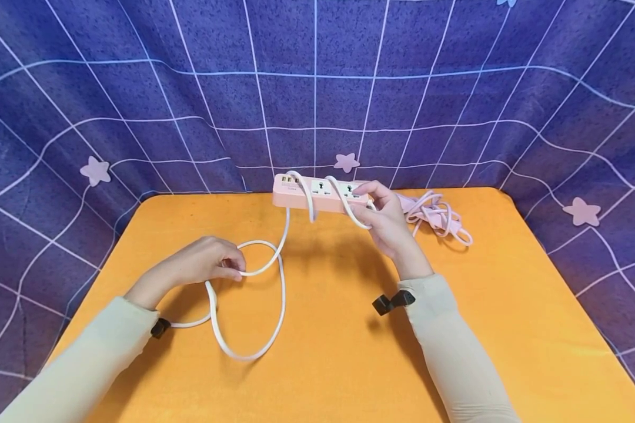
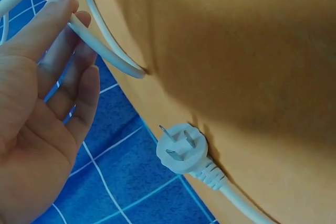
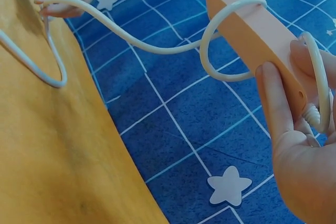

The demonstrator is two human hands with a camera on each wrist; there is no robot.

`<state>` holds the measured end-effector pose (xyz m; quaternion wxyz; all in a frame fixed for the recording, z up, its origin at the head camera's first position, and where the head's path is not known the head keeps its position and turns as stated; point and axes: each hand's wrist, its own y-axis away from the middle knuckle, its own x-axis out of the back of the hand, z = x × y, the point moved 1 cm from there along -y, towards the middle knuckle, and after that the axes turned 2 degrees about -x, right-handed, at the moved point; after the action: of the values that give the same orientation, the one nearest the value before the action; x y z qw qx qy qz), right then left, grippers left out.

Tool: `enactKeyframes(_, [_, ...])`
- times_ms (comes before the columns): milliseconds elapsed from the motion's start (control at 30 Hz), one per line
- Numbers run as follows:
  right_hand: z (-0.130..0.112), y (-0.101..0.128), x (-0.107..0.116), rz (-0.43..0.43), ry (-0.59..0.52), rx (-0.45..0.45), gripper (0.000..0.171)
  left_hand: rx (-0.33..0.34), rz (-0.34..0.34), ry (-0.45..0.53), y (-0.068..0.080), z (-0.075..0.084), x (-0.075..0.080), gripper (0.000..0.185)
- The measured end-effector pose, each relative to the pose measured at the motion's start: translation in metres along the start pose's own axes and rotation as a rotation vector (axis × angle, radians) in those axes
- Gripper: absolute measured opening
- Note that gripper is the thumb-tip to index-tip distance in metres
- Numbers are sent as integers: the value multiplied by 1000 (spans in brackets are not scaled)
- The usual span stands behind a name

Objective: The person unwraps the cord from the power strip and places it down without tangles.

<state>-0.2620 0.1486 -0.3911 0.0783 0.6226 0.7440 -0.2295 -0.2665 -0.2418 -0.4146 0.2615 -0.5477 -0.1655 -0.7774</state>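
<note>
the right hand (image 1: 385,220) grips the right end of the pink power strip (image 1: 296,201), thumb and fingers curled against opposite sides, and holds it lifted over the far part of the orange table (image 1: 328,352), sockets visible from the head. the left hand (image 1: 209,260), left and nearer, pinches the white cord (image 1: 283,294) between thumb and fingertips, its other fingers loosely bent.

two turns of cord cross the strip's top, and both look slack: the left one hangs below the near side, and the right wrist view shows it standing well off the body. from there the cord runs down to the left hand, with a big loose loop lying on the table.

to wind this well, i'd draw each turn snug before laying the next one — a light, steady pull from the left hand, with the right keeping the strip from twisting. small, even spacing should hold better than wide spirals. i'd also keep the loop flat and untwisted, and mind the plug (image 2: 182,149), which lies by the table edge and could drag or catch. the pale pink bundle (image 1: 439,214), far right behind the right hand, is best left clear of the winding.
</note>
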Motion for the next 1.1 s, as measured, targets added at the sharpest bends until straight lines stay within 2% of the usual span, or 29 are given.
enactKeyframes(133, [0, 0, -1, -7, -5, 1, 43, 26, -7, 66, 2, -3, 2, 17])
enactKeyframes(300, [-1, 0, -1, -12, -8, 12, 44, 69, -28, 202, 6, -6, 15, 18])
enactKeyframes(400, [-1, 0, -2, -20, -10, 14, 44, 95, -30, 234, 6, -2, 24, 21])
enactKeyframes(467, [-1, 0, -2, -22, -8, 14, 44, 108, -2, 214, 4, 2, 30, 20])
enactKeyframes(667, [-1, 0, -1, -14, -12, 21, 45, 169, 115, 152, -14, 17, 41, 19])
enactKeyframes(900, [-1, 2, -1, -6, -18, 22, 44, 224, 129, 153, -39, 37, 45, 27])
enactKeyframes(1100, [-1, 2, -2, -6, -20, 24, 43, 296, 179, 184, -55, 48, 42, 31])
